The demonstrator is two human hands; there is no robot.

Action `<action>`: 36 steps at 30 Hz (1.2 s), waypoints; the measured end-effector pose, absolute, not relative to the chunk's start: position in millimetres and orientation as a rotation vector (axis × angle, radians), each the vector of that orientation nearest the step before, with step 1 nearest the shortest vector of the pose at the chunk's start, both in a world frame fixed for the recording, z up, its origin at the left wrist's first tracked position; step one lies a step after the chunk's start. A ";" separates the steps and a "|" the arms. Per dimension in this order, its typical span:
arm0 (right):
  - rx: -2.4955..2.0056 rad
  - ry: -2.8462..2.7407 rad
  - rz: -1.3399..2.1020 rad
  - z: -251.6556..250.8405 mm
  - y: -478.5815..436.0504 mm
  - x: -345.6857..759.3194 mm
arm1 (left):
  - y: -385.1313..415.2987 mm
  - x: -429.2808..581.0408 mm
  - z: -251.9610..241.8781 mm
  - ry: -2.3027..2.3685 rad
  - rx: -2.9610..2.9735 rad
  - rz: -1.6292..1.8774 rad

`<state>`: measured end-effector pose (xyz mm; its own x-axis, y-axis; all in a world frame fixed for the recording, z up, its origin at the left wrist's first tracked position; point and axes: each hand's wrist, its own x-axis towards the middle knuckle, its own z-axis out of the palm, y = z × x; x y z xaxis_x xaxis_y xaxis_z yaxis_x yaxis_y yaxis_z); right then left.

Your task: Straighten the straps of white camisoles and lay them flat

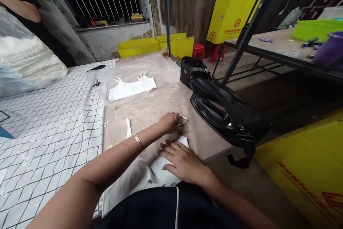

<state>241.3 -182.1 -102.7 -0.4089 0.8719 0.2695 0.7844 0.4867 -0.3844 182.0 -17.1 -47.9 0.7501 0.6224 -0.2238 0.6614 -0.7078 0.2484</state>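
Note:
My left hand point(170, 122), with a bracelet on the wrist, is closed on a strap or edge of a white garment point(158, 170) near the table's front edge. My right hand point(182, 161) lies flat on the same garment, fingers stretched out, pressing it down. The garment hangs partly over the table edge toward my lap. A second white cropped top point(131, 88) lies spread out farther back on the table. A thin white strip point(128, 128) lies to the left of my left hand.
A black bag point(222, 111) sits at the table's right edge, close to my hands. A grid-patterned cloth point(48, 122) covers the left side. Yellow boxes point(230, 16) stand behind. A bagged white stack point(26, 61) lies far left. Another person's arm point(20, 7) shows top left.

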 end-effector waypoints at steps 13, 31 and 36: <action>-1.335 -2.274 0.207 -105.8 -182.0 240.9 | -36.5 155.0 -45.6 1.110 2.586 -0.337; -1.366 -2.324 0.374 -103.7 -185.0 240.3 | 64.2 160.3 43.4 0.993 1.041 0.625; -1.312 -1.731 0.758 -98.6 -160.5 248.7 | 55.0 173.3 61.4 1.129 1.689 0.789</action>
<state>248.7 -160.5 -98.6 -0.1245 0.9608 0.2477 0.4692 0.2770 -0.8385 173.3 55.0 61.4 0.3725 0.9279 0.0159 0.3341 -0.1501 0.9305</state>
